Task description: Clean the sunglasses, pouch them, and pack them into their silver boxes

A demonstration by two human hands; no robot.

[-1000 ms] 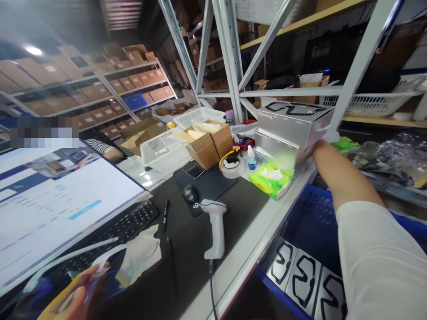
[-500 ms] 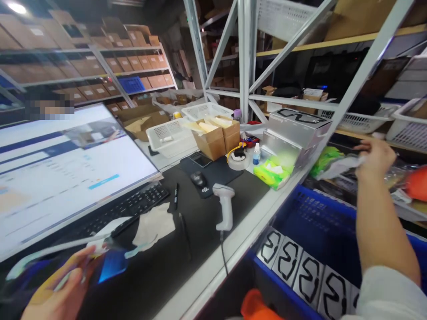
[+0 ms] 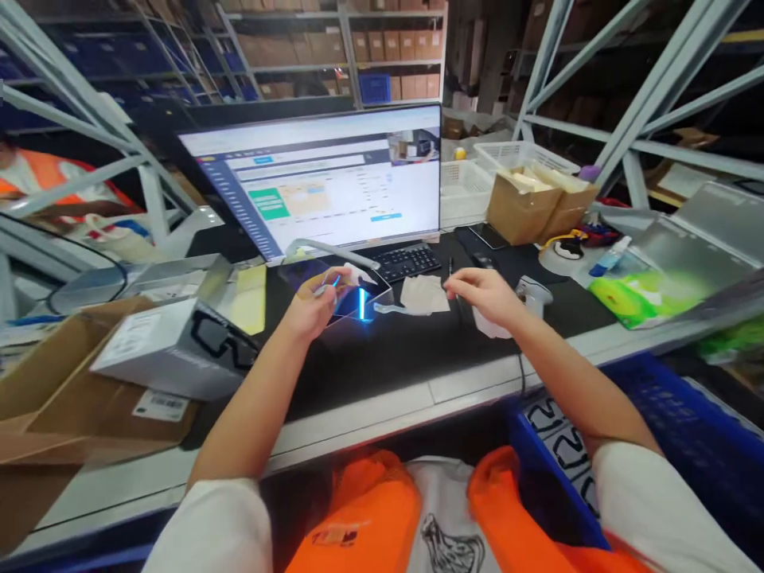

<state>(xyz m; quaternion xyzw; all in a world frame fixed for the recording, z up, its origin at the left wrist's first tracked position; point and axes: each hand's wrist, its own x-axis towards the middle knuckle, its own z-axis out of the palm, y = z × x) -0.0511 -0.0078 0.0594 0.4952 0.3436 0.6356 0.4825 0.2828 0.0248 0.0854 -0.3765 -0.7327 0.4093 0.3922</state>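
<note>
My left hand (image 3: 313,302) is closed on a pair of glasses (image 3: 361,302) held above the black desk mat. Their pale temples stretch away past the fingers, and the dark lens shows a bright blue reflection. My right hand (image 3: 477,293) has its fingertips pinched together above a dark pen. Below its palm shows a white soft piece (image 3: 493,325); whether the fingers grip it is hidden. A beige cloth (image 3: 423,294) lies flat on the mat between the hands. Just right of my right hand is a white barcode scanner (image 3: 534,293), partly covered.
Behind the hands stand a monitor (image 3: 334,183) and a keyboard (image 3: 409,261). An open carton (image 3: 101,414) and a silver-white box (image 3: 173,350) are at left. Green tissue packs (image 3: 626,298) lie at right, beside a blue crate (image 3: 650,406). Another person's orange vest (image 3: 44,175) shows far left.
My view has swung left. My right hand has come back from the shelf at the right to above the mat. The left hand still holds the glasses.
</note>
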